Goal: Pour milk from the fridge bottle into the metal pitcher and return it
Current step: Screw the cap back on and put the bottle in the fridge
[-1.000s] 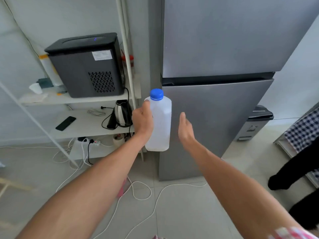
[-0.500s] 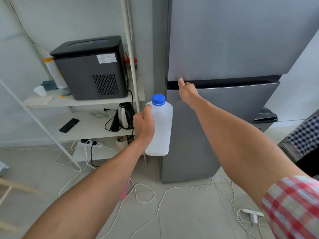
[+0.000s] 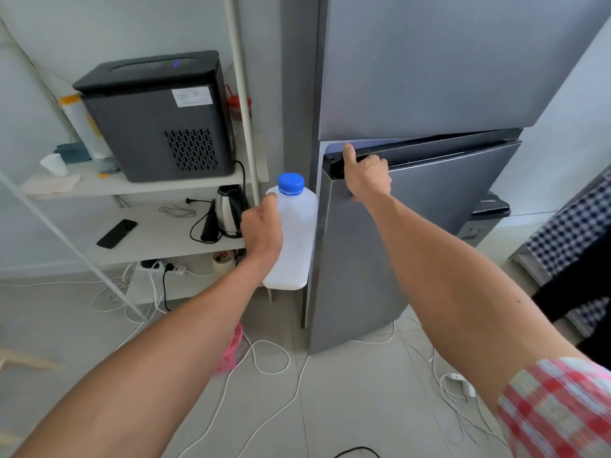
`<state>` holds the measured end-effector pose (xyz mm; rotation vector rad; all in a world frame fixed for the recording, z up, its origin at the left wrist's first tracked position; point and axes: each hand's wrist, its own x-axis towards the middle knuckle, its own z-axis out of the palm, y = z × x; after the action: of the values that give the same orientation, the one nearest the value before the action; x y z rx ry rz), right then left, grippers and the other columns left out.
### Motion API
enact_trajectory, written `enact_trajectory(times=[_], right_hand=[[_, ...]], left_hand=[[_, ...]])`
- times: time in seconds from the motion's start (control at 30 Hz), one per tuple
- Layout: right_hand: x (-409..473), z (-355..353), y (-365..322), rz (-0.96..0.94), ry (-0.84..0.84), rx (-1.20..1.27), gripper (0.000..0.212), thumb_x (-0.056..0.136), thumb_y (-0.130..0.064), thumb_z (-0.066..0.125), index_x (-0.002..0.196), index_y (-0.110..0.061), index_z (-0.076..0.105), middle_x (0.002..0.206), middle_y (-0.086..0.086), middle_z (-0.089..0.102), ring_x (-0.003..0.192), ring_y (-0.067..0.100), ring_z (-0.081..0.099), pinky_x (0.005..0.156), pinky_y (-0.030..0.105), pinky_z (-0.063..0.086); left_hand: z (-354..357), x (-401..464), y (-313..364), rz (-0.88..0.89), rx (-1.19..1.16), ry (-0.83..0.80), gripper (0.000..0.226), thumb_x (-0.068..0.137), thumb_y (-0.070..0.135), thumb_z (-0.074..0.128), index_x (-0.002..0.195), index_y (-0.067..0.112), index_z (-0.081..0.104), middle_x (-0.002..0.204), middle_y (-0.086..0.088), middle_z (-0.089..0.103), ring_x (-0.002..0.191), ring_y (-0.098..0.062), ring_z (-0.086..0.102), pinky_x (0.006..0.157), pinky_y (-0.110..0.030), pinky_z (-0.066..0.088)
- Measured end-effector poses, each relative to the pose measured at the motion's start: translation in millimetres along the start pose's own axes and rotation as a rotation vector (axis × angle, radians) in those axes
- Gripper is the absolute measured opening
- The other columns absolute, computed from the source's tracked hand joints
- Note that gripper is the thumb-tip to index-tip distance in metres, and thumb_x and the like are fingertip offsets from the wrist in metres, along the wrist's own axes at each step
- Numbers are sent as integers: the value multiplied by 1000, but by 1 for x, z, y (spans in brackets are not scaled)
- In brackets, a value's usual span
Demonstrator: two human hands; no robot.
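I should swing the grey steel lower fridge door (image 3: pixel 413 233) wider before lifting the bottle in. My right hand (image 3: pixel 365 175) curls over that door's top edge, arm stretched forward. My left hand (image 3: pixel 263 228) wraps the white plastic blue-capped milk bottle (image 3: pixel 294 233), upright just left of the door.

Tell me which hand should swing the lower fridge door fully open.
Right. The right hand already grips the top edge of the lower fridge door, which stands ajar. The left hand is occupied holding the milk bottle.
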<state>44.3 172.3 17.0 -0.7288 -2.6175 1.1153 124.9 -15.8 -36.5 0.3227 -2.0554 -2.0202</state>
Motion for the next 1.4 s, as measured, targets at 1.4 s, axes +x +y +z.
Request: enact_trajectory(times=[1.4], right_hand=[[-135,-184,197,82,735,-673,47,100,-41,41,100,-2,66,107,14,64,102,33,55,68,38,35]], left_hand=[[174,-122,-111,-610,-429,-137,30,98,33,47,74,20,60,51,7,67,45,-5,65,42,-17,46]])
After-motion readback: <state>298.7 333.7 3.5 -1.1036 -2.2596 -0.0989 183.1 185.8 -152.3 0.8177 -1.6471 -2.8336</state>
